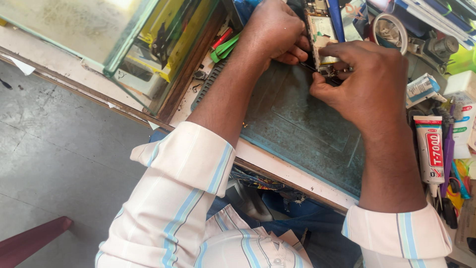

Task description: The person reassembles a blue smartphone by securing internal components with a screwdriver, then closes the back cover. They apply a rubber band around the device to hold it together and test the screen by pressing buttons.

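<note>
From the head camera, looking down, the left hand (275, 32) and the right hand (364, 84) meet close together over an opened phone with its bare circuit board showing (323, 37), which lies at the far edge of a worn blue-green rubber work mat (297, 124). The left hand's fingers are curled shut against the phone's left edge; the right hand's thumb and forefinger are pinched on its lower end, though whether they grip a small tool there cannot be told, since the knuckles cover the spot. Both forearms, in rolled white sleeves with pale blue stripes (188, 164), cross the mat and hide much of it. To the left of the mat stands a glass display case with yellow boxes inside (148, 44), and just beside the left wrist lie green plastic pry tools (225, 48) and a red one. To the right, well clear of the hands, a white glue tube with a red label (430, 149) lies among crowded tools, near a roll of clear tape (391, 30) and a small white-and-blue box (420, 88). A grey floor (59, 149) shows at lower left.
</note>
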